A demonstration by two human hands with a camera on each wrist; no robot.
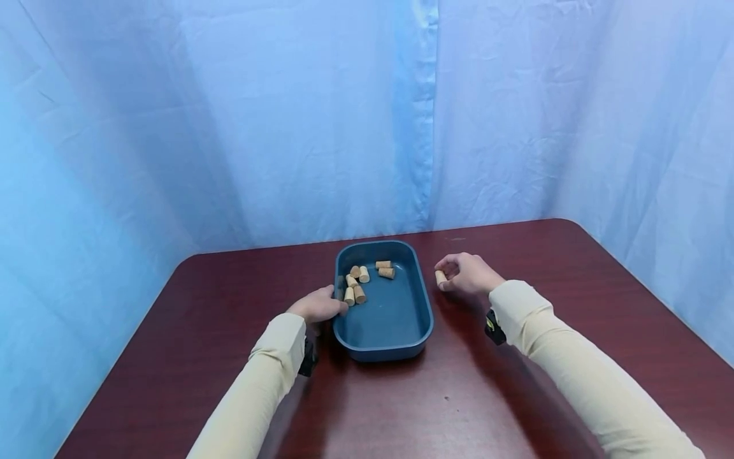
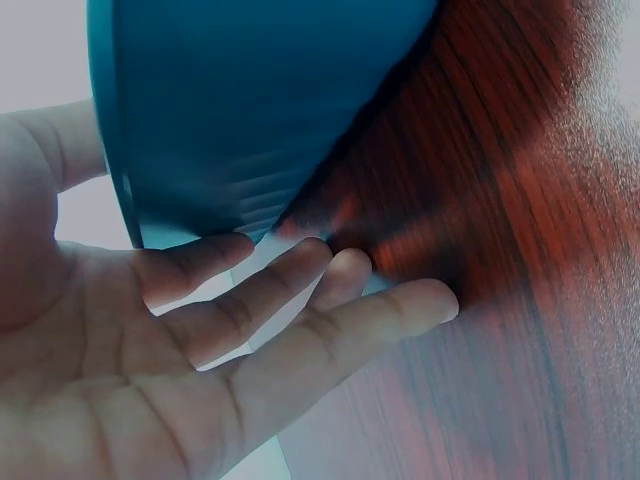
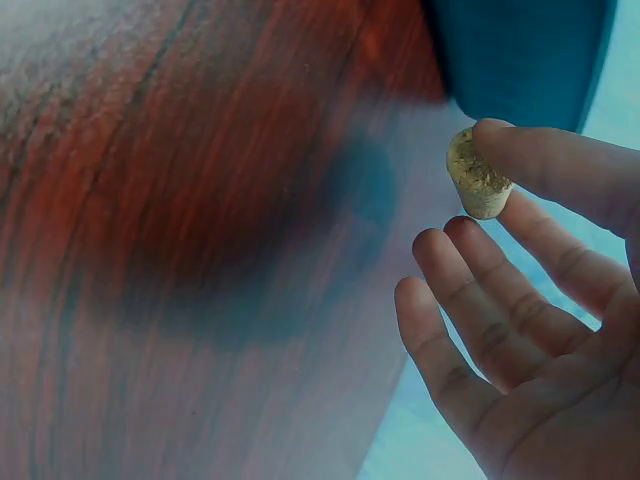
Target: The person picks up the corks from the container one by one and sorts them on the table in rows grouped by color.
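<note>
R hand (image 1: 467,274), other fingers part-spread, pinched cork (image 1: 440,277) just off R edge of tray (image 1: 390,322); L hand (image 1: 318,306) loosely gripped L edge.

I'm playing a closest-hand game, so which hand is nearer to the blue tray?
Left. The left hand is right at the left side of the blue tray, thumb over its edge. The right hand is beyond its right side, not touching it, pinching a cork.
</note>
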